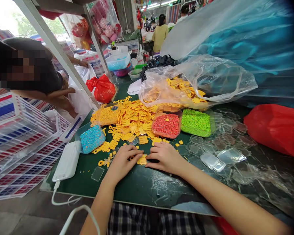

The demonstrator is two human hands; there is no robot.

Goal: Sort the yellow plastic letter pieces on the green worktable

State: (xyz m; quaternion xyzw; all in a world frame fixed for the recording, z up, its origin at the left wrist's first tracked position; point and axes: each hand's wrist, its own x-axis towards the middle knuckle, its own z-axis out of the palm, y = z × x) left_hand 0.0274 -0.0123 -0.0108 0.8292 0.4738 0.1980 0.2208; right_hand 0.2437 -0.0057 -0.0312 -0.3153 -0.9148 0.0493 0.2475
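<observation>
A small yellow plastic piece (142,159) lies on the green table between my two hands. My left hand (123,161) is curled, its thumb and fingertips at the piece's left edge. From the right, my right hand (165,157) has its bent fingers and thumb at the other edge. Beyond my hands spreads a heap of yellow plastic pieces (134,114). Around it stand trays of blue beads (91,138), yellow beads (109,115), red beads (166,125) and green beads (196,122).
Clear plastic plates (218,143) are scattered on the right, beside a red bag (276,129). A white power bank (67,161) with a cable lies at the left edge. An open plastic bag (218,81) stands behind the heap. Another person (41,68) bends at the left.
</observation>
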